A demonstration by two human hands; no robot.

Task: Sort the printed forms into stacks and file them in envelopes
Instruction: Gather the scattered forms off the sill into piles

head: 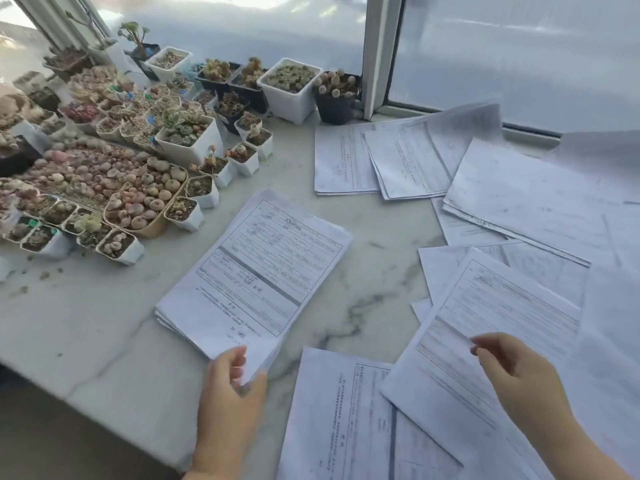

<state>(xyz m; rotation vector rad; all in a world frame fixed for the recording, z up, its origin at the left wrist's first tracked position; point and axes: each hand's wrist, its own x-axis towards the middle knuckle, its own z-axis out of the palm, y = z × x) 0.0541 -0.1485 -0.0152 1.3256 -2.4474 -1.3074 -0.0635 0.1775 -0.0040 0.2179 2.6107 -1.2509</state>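
Both forearms are bare to the frame's near edge; left hand [230, 386] and right hand [512, 368] wear nothing.

Found no legible text anywhere. Carried ruled tables, a grey band and lines of print on the top sheet of the nearest stack of forms [256, 268], all too small and blurred to read. Same with the other sheets [398, 161] spread around it.
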